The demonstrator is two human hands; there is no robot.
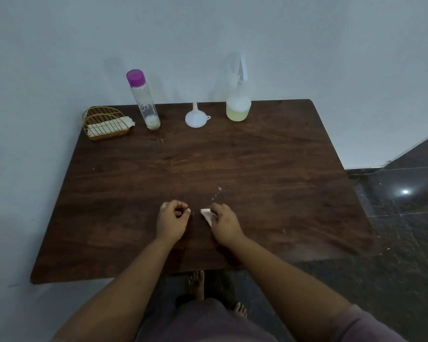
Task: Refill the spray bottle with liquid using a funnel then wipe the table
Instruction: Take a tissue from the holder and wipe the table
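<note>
Along the far edge of the table (pixel 257 169) stand a wire holder (pixel 106 123), a purple-capped bottle (pixel 143 99), an upturned funnel (pixel 196 116) and the spray bottle (pixel 238 99), part-filled with yellowish liquid. Near the front edge, the left hand (pixel 171 220) curls into an empty fist; the right hand (pixel 224 223) presses a white tissue (pixel 206 215) to the wood.

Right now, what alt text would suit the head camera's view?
The right hand presses a white tissue on a dark wooden table; the left hand is curled beside it, holding nothing.
</note>
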